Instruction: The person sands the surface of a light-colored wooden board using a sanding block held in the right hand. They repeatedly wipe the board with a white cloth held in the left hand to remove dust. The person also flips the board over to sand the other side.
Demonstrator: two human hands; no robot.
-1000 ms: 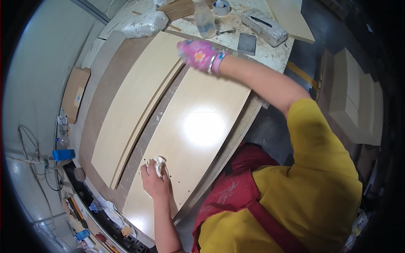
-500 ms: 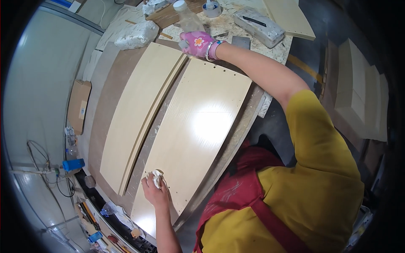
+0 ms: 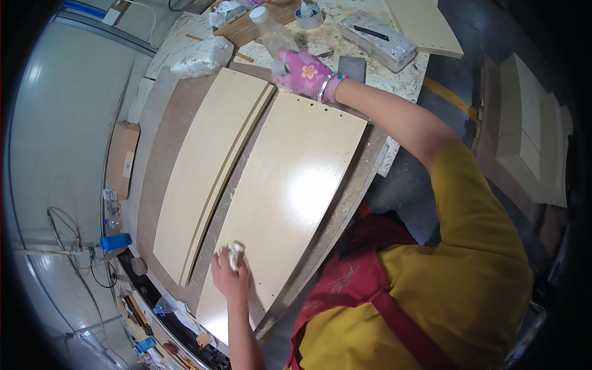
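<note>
My bare left hand (image 3: pixel 230 275) is closed on a crumpled white cloth (image 3: pixel 235 255), pressed to the near part of a pale wood-grain panel (image 3: pixel 277 203). The panel lies flat, with small holes along its far and near ends and a bright light reflection on its face. At the panel's far end is my right hand (image 3: pixel 307 74), in a pink glove with a flower. Its fingers are closed round something small and whitish-grey that I cannot make out. Just behind it stands a cloudy plastic bottle (image 3: pixel 272 32) with a white cap.
More pale panels (image 3: pixel 203 166) lie stacked to the left. Beyond are a plastic-wrapped white bundle (image 3: pixel 203 57), a roll of tape (image 3: pixel 309 18) and a wrapped block (image 3: pixel 379 42) with a black cutter on it. A cardboard piece (image 3: pixel 123 160) leans by the left wall; more panels (image 3: pixel 530 135) stand at right.
My gloved right hand has shifted slightly right along the panel's far end. My left hand has moved the cloth only a little. The view has shifted slightly.
</note>
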